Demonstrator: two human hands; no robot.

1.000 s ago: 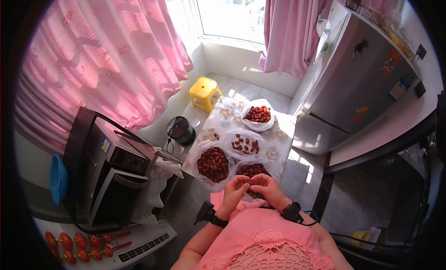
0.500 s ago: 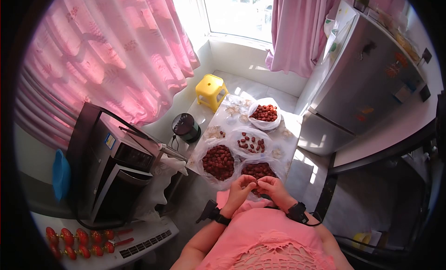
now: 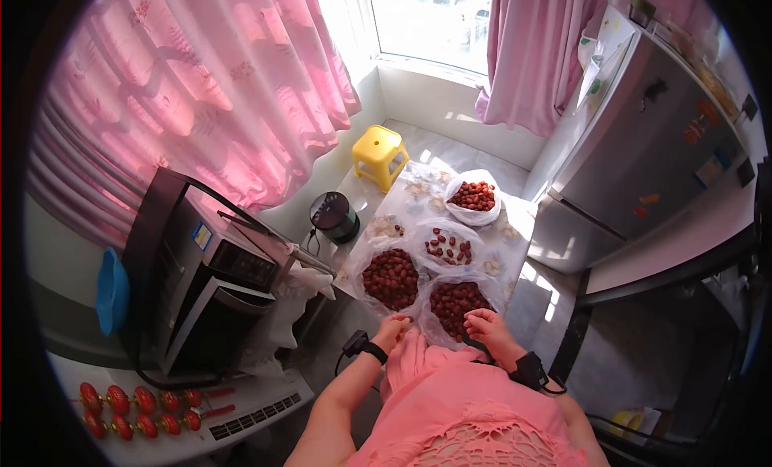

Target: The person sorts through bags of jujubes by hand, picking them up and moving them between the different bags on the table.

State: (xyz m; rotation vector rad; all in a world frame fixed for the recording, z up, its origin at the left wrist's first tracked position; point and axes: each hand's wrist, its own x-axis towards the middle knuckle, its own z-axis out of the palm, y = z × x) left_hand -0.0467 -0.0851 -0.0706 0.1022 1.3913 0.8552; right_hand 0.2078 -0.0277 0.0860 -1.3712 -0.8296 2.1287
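Observation:
My left hand (image 3: 392, 332) is closed in a pinch at the near edge of the left bag of red dates (image 3: 391, 279). A small dark red bit, which looks like a date, shows at its fingertips. Over the near right side of the right bag of red dates (image 3: 457, 306) is my right hand (image 3: 492, 335), its fingers curled together; what they hold, if anything, I cannot make out. Behind these bags lies a white plastic bag (image 3: 448, 248) with scattered dates on it. Farther back stands another full bag of dates (image 3: 473, 197).
The bags rest on a table with a flowered cover (image 3: 418, 195). A yellow stool (image 3: 379, 155) and a dark round appliance (image 3: 333, 216) stand to its left. A microwave-like oven (image 3: 217, 298) is at left, a fridge (image 3: 643, 137) at right.
My hands were together over the right bag, pinching something small. They have parted: the left moved left to the left bag's edge, the right slightly right. The view has shifted a little.

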